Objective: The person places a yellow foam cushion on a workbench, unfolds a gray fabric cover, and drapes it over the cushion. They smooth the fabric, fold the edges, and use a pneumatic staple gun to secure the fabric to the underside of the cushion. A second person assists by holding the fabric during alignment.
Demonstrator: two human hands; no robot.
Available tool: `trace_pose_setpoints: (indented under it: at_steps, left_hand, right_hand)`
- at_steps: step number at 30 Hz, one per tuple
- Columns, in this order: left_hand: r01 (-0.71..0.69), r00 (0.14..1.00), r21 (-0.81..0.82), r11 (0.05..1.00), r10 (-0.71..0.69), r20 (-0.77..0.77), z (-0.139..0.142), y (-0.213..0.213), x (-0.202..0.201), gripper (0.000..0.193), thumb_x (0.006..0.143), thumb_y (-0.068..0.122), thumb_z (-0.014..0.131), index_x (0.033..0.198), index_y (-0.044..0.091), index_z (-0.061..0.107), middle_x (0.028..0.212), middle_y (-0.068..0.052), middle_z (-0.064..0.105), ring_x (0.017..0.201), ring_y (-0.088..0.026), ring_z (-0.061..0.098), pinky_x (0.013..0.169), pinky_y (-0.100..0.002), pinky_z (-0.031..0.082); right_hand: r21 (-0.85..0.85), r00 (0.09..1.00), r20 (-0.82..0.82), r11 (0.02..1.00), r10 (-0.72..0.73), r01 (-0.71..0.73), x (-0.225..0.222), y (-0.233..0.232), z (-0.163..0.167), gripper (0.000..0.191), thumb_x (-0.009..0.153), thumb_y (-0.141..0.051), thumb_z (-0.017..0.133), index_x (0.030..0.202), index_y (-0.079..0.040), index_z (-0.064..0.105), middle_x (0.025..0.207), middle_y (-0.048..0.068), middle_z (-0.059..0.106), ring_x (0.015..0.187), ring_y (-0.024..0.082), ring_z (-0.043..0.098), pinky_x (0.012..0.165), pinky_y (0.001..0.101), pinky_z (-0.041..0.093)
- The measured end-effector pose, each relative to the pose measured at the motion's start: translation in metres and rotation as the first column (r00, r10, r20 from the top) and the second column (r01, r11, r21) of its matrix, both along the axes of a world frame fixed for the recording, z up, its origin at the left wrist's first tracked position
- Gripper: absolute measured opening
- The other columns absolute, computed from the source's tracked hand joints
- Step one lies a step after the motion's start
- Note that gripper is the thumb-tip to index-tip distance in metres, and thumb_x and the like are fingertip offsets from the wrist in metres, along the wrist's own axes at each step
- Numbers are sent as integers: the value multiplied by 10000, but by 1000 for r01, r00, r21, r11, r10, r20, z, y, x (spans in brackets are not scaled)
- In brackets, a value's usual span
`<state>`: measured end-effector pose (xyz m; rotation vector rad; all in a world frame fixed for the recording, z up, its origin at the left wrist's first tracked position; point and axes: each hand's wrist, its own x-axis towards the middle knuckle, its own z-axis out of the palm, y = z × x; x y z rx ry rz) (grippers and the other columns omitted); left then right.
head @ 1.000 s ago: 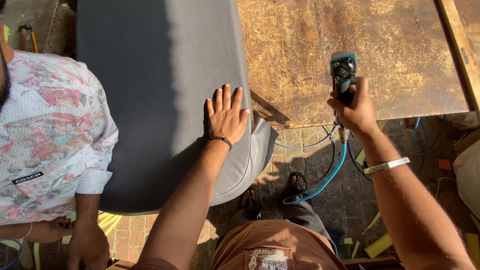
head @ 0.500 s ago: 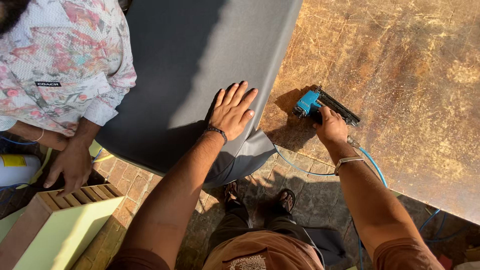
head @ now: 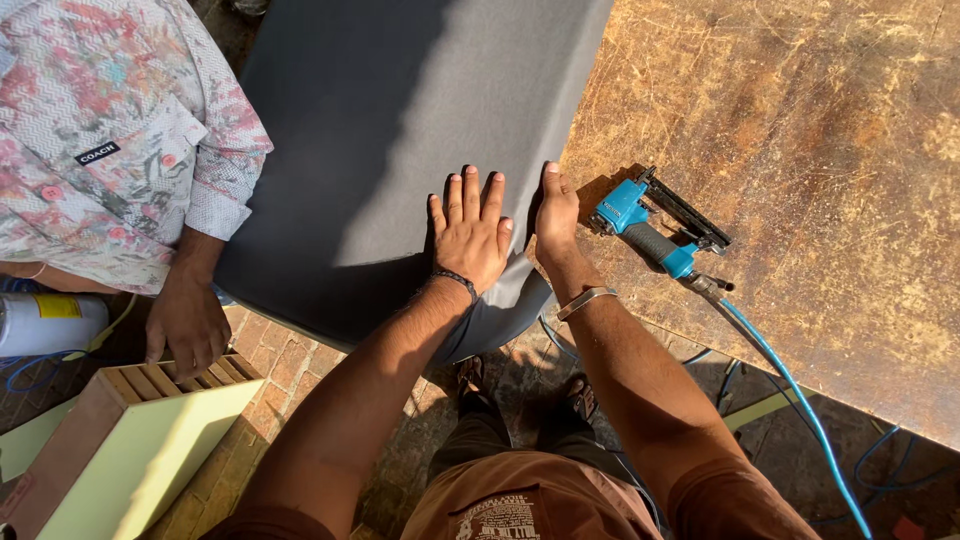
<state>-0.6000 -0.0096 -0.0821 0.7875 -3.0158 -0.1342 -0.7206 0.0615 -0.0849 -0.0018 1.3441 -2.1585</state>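
This looks like a workshop where people cover furniture with cloth. The counter [head: 800, 150] is a big brown board, full of scratches and marks from lots of work. A blue staple gun [head: 655, 230] lies on it, and a blue air hose [head: 790, 390] runs from it down to the ground. A large grey cloth [head: 400, 130] is spread over a padded piece. The floor [head: 290, 350] is made of old bricks. A block of yellow foam [head: 150, 460] sits nearby, and a spray can [head: 50, 322] lies beside it.
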Motion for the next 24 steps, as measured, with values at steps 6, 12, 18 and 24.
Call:
trace_pose_setpoints:
  at_steps: [6, 12, 18, 24]
  left_hand:
    - [-24, 988, 65, 998, 14, 151, 11, -2, -8, 801, 971, 530, 517, 1627, 243, 158, 1681, -230, 49, 1545, -448, 40, 1161, -749, 25]
    - [-83, 983, 53, 995, 73, 168, 19, 6, -17, 847, 943, 482, 614, 1635, 330, 150, 1683, -253, 34, 1548, -482, 19, 1098, -844, 30]
    - [-136, 959, 66, 989, 114, 258, 24, 9, -25, 922, 914, 434, 636, 1625, 375, 51, 1674, -260, -44, 1532, -495, -34, 1076, -861, 4]
    - [-123, 960, 53, 991, 106, 261, 22, 13, -26, 935, 916, 414, 653, 1630, 390, 48, 1675, -264, -38, 1535, -501, -18, 1084, -861, 30]
  right_hand:
    - [267, 957, -268, 946, -113, 186, 7, -23, -21, 408, 1113, -340, 493, 876, -22, 587, 783, 52, 645, 716, 116, 548, 646, 316, 508]
    - [256, 935, -348, 951, -73, 170, 4, -24, -25, 347, 1088, -329, 478, 920, -68, 632, 771, -2, 647, 701, 78, 557, 638, 281, 511]
    - [365, 961, -171, 920, 218, -144, -15, 12, -18, 306, 1070, -291, 651, 886, -53, 593, 660, 41, 533, 577, 166, 487, 546, 321, 443]
    - [966, 803, -257, 168, 537, 197, -49, 133, -37, 592, 836, -304, 856, 1292, -86, 548, 1278, 210, 542, 1182, 344, 548, 983, 469, 492]
